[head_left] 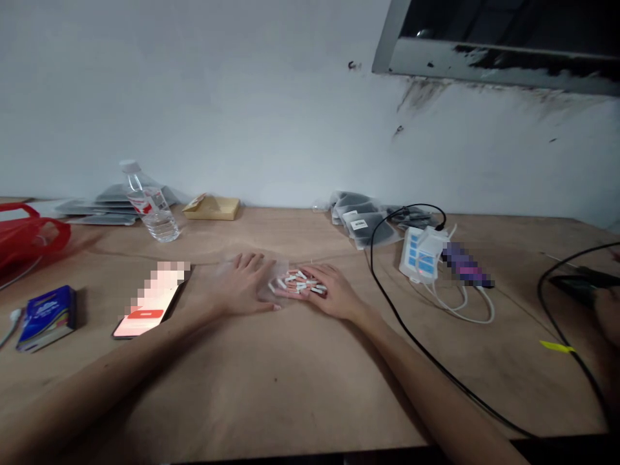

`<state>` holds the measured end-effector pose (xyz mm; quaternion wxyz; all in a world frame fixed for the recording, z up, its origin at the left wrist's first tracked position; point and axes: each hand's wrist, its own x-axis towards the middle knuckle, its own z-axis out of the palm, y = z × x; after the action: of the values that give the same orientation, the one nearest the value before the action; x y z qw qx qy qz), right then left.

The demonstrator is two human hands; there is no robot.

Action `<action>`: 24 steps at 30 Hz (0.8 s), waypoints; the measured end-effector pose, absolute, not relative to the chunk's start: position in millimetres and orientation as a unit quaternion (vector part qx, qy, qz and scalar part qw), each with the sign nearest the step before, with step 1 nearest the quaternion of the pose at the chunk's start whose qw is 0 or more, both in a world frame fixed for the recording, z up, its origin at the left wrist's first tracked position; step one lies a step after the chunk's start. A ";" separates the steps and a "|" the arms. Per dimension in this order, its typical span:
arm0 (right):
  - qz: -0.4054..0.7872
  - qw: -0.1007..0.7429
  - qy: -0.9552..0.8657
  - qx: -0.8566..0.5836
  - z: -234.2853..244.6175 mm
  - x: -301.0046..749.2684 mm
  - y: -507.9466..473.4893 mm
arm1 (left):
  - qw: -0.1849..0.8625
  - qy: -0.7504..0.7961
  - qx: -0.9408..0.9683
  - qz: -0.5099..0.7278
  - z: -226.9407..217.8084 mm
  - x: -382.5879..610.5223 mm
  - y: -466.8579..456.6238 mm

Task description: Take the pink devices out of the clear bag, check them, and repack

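A clear plastic bag (282, 266) lies flat on the table between my hands. Inside its right end is a pile of small white and orange-brown cylinders (299, 282), whose exact kind I cannot make out. My left hand (247, 284) rests flat on the bag's left part, fingers spread and thumb pointing right. From the right, my right hand (334, 290) curls around the pile, with its fingers on the far side and its thumb on the near side. Part of the pile is hidden beneath that hand.
To the left are a phone (154, 300), a blue tissue pack (47, 318), a water bottle (154, 210) and a red bag (29, 239). Behind stand a yellow box (213, 208) and grey packets (363, 219). At right, a power strip (419, 255), a black cable (411, 329) and another person's hand (608, 310).
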<state>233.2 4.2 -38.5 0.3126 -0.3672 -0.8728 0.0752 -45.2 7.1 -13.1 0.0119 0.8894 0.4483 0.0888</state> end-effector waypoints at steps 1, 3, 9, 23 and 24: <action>0.084 0.321 -0.870 -0.365 -37.9 231.8 2.8 | 0.012 0.450 0.888 0.090 -13.5 -45.0 7.0; 0.105 0.339 -0.864 -0.357 -35.9 230.0 0.7 | 0.012 0.453 0.886 0.095 -14.1 -44.9 7.3; 0.113 0.329 -0.883 -0.314 -35.8 229.7 3.7 | 0.010 0.464 0.879 0.109 -13.5 -45.2 9.8; 0.101 0.334 -0.876 -0.331 -41.6 219.7 3.0 | -0.025 0.418 0.899 0.127 -20.4 -41.6 7.9; 0.110 0.357 -0.861 -0.344 -42.7 215.5 1.7 | -0.026 0.424 0.897 0.124 -21.2 -40.0 7.3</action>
<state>215.5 1.7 -42.7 0.3572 -0.3438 -0.8615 0.1099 -40.0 7.3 -21.2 -0.0258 0.8968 0.4239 0.1243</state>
